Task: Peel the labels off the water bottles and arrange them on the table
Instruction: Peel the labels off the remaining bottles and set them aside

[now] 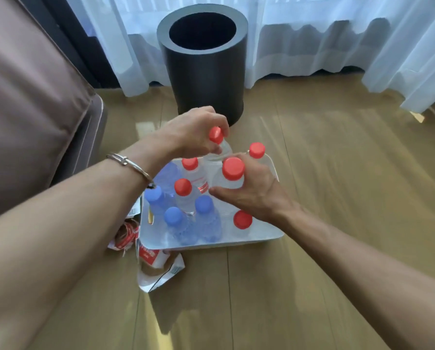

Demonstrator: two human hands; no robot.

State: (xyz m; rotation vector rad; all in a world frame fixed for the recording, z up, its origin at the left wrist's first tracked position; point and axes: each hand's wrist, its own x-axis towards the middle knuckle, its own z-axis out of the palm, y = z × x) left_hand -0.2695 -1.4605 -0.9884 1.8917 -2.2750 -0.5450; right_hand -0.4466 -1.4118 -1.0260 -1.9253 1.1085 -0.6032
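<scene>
Clutching necks cap-up, the left hand (193,132) holds the far bottle (216,134), the right hand (257,195) the near bottle (233,168), over the tray (262,236).

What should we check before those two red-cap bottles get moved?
1. Left hand gripping the red-capped clear plastic bottle by its neck: ok.
2. Right hand holding the second red-capped bottle: ok.
3. Both held bottles fully peeled: cannot tell.
4. Every bottle in the white tray peeled: not ok, one shows a red label.
5. Torn labels in the dark round bin: not ok, on the wooden floor.
</scene>
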